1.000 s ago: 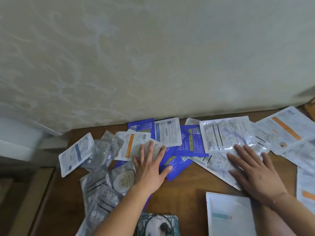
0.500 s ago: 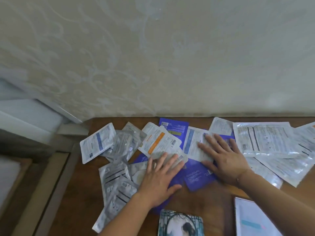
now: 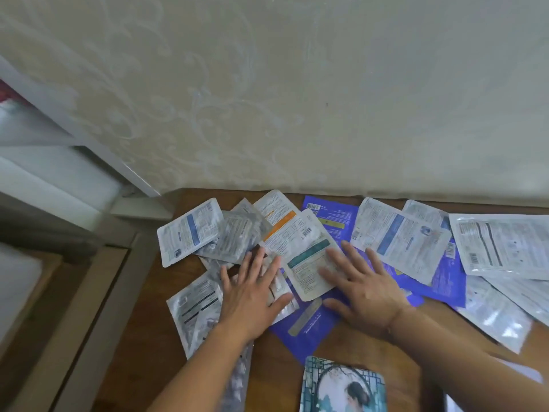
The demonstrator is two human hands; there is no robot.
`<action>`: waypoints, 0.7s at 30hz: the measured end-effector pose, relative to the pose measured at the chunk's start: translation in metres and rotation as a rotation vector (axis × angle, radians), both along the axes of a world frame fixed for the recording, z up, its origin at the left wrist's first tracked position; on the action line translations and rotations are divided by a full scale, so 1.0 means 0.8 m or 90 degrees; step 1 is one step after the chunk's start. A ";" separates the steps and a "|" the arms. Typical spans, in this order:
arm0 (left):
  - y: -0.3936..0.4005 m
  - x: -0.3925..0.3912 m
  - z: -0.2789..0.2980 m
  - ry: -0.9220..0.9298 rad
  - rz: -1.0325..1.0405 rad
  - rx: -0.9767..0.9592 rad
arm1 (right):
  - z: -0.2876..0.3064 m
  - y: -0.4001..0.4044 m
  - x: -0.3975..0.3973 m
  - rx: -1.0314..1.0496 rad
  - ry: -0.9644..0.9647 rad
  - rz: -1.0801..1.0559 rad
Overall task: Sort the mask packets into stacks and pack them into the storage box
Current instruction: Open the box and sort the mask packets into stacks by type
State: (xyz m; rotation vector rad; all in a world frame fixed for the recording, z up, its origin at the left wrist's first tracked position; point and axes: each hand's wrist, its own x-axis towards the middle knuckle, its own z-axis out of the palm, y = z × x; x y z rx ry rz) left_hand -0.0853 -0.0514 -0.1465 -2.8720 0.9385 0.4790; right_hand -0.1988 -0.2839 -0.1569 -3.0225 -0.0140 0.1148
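Mask packets [image 3: 399, 240], unsorted, strewn overlapping along the table's [image 3: 154, 337] back edge by the wall; left hand [image 3: 252, 295] and right hand [image 3: 365, 292] flat on them, fingers spread, gripping nothing; no stacks yet, storage box unseen.

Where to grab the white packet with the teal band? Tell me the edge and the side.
Take the teal-band packet by its near corner, coming from the front: that corner lies bare over the purple packet, between both flat hands, left hand and right hand.
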 end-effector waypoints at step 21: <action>0.016 -0.079 -0.005 0.007 0.058 -0.445 | 0.054 0.019 -0.020 0.448 0.065 -0.579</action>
